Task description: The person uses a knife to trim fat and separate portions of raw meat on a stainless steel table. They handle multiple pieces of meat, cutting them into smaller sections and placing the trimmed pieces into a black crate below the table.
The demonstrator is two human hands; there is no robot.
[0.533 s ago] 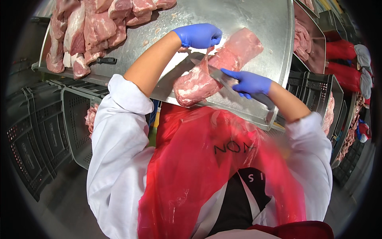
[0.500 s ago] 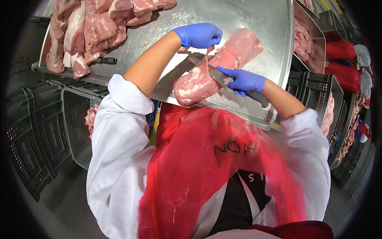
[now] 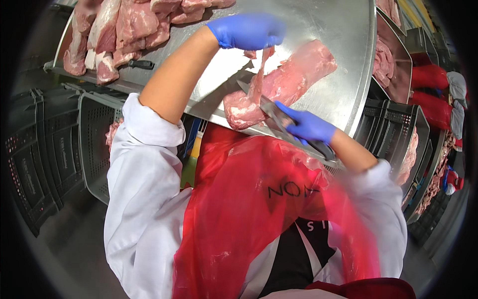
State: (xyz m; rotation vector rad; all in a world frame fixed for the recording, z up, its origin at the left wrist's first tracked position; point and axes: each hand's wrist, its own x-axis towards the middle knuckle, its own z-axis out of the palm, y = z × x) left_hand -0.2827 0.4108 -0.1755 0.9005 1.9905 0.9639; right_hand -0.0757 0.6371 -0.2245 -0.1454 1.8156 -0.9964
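A long pink cut of raw meat (image 3: pixel 294 82) lies on the steel table (image 3: pixel 328 30) close to its near edge. My left hand (image 3: pixel 247 30), in a blue glove, pinches a thin strip of meat (image 3: pixel 259 74) and lifts it up off the cut. My right hand (image 3: pixel 308 125), also in a blue glove, grips a black-handled knife (image 3: pixel 274 110). Its blade lies flat against the near side of the cut, under the lifted strip.
A pile of raw meat cuts (image 3: pixel 124 25) lies at the table's far left, with a second black-handled knife (image 3: pixel 142 64) beside it. Grey plastic crates (image 3: pixel 97 144) stand under the table on the left, dark crates (image 3: pixel 388 129) on the right. More meat (image 3: pixel 386 60) fills a tray at right.
My right hand has drawn the knife back toward me along the cut. My left hand has raised the strip higher, and more of it hangs free.
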